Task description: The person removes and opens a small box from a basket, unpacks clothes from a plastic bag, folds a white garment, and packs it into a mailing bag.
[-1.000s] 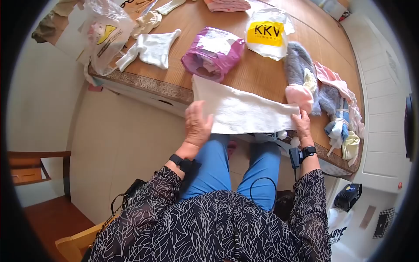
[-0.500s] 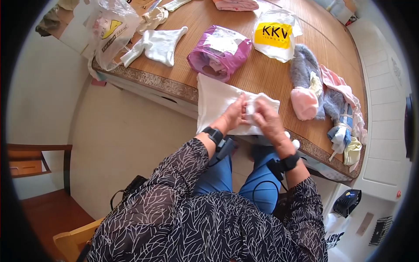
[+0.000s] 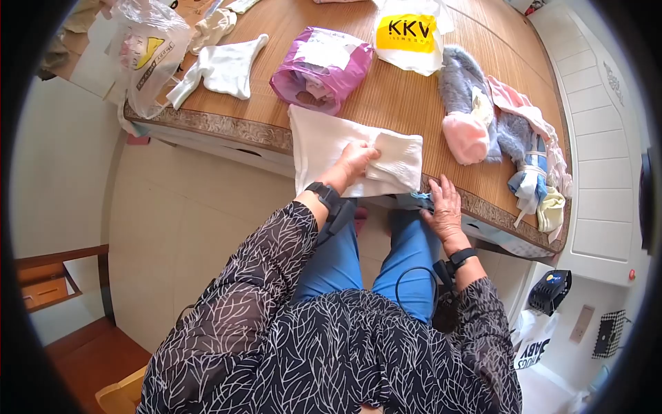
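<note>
A white cloth (image 3: pixel 321 141), perhaps a garment, lies at the table's front edge and partly hangs over it. Its right part is folded over into a smaller layer. My left hand (image 3: pixel 357 160) is closed on the edge of this folded layer, thumb and fingers pinching it. Just right of the cloth, my right hand (image 3: pixel 445 210) rests at the table edge with its fingers apart and nothing in it. A small light-blue item (image 3: pixel 421 196) shows beside my right fingers, too little of it visible to name.
Behind the cloth stands an open purple plastic bag (image 3: pixel 324 65) with fabric inside. A KKV bag (image 3: pixel 408 38) lies beyond. White baby clothing (image 3: pixel 231 69) and a clear plastic bag (image 3: pixel 148 58) are at left. Grey fluffy clothing (image 3: pixel 463 76) and a tied blue-and-white bundle (image 3: pixel 531 169) are at right.
My right hand has let go of the white cloth and moved right and down to the table edge, opening. My left hand stays on the fold. The whole view has shifted slightly.
</note>
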A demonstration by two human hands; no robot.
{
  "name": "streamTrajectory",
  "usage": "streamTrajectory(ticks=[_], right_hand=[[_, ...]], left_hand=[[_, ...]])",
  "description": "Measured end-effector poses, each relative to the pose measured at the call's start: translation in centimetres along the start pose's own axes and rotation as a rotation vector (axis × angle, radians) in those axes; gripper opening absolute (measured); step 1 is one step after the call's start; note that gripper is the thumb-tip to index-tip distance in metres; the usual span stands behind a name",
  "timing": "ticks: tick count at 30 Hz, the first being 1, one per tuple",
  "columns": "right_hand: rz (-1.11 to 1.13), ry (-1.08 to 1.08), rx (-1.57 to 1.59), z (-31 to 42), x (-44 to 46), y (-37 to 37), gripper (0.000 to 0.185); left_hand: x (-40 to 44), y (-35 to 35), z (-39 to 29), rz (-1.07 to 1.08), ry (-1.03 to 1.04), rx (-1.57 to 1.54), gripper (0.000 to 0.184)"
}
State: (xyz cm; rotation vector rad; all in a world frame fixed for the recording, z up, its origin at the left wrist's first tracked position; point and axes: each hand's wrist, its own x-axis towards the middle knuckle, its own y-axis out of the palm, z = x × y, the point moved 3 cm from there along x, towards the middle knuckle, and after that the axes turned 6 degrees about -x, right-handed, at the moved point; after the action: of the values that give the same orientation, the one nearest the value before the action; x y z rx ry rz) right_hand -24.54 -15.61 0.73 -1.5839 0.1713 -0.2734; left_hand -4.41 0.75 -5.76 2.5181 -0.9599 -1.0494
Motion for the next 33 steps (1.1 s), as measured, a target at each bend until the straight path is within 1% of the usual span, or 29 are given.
streamTrajectory(ticks=[1,2,5,6,8,9,10,11,13,14,17,18,19,21,24,25,27,28,29,31,32,33], right_hand=[[-0.033,0.012,-0.042,-0.3,0.2,0.9,0.068],[-0.14,0.023,0.049,-0.3,0.6,1.1,0.054],[-0.149,-0.019,0.116,-0.2,0.4,1.7,0.039],[-0.225,-0.065,0.149,-0.1,0.1,1.1,0.03],[-0.107,0.013,0.25,-1.2,-0.5,1.1,0.024],[-0.042,0.053,0.299,-1.6,-1.0,1.2,0.021],[0.11,0.262,0.562,-1.2,-1.1,-0.2,0.008],[0.187,0.345,0.803,-1.0,-1.3,-0.6,0.007],[0.335,0.506,1.289,-0.7,-1.7,-1.0,0.008],[0.407,0.449,1.345,-0.5,-1.9,-1.6,0.011],[0.632,0.519,1.466,1.4,-2.8,-3.0,0.015],[0.679,0.519,1.495,2.6,-3.1,-3.3,0.019],[0.725,0.501,1.483,3.6,-3.3,-3.3,0.019],[0.909,0.562,1.703,6.2,-3.1,-3.6,0.018],[0.818,0.644,1.87,10.3,0.3,-2.9,0.02],[0.768,0.438,1.942,10.9,2.0,-2.6,0.028],[0.323,0.631,2.223,11.9,5.0,-1.7,0.037],[0.295,0.652,2.234,12.4,5.5,-3.0,0.04],[0.333,0.701,2.25,12.4,5.4,-2.4,0.039],[0.417,0.794,2.275,12.1,4.5,-0.4,0.038],[0.5,0.664,2.186,12.1,4.3,0.0,0.033],[0.519,0.661,2.172,11.5,3.6,1.0,0.032]], left_hand=[[-0.3,0.6,-0.9,0.024,0.019,0.003,0.024],[-1.3,1.3,-1.8,0.043,0.029,0.004,0.023],[-2.9,3.6,-3.9,0.144,0.043,-0.079,0.024],[-3.1,4.1,-4.5,0.175,0.04,-0.12,0.025],[-2.9,5.0,-5.4,0.217,0.016,-0.207,0.025],[-2.8,5.4,-5.8,0.222,0.016,-0.194,0.025],[-3.0,6.0,-6.5,0.229,0.014,-0.18,0.025],[-2.9,6.5,-7.0,0.239,0.013,-0.163,0.025],[-2.3,7.2,-7.1,0.214,-0.006,-0.148,0.024],[-2.0,7.4,-7.1,0.202,-0.005,-0.132,0.024],[-1.9,7.6,-7.5,0.205,-0.001,-0.097,0.024],[-2.1,7.6,-7.6,0.21,0.003,-0.088,0.024],[-2.0,7.5,-7.5,0.214,-0.005,-0.078,0.024],[-1.6,7.5,-7.6,0.224,-0.015,-0.053,0.025],[-2.2,7.7,-7.9,0.215,-0.024,-0.011,0.025],[-2.0,7.8,-7.8,0.216,0.003,0.066,0.025],[-1.0,7.9,-7.5,0.212,0.065,0.218,0.024],[-0.8,7.9,-7.3,0.183,0.111,0.291,0.024],[-2.0,8.2,-8.0,0.091,0.173,0.375,0.022],[-3.5,8.6,-8.6,-0.119,0.438,0.718,0.021],[-4.1,8.8,-8.4,-0.099,0.427,0.736,0.021],[-4.2,8.8,-7.8,-0.1,0.408,0.709,0.021]])
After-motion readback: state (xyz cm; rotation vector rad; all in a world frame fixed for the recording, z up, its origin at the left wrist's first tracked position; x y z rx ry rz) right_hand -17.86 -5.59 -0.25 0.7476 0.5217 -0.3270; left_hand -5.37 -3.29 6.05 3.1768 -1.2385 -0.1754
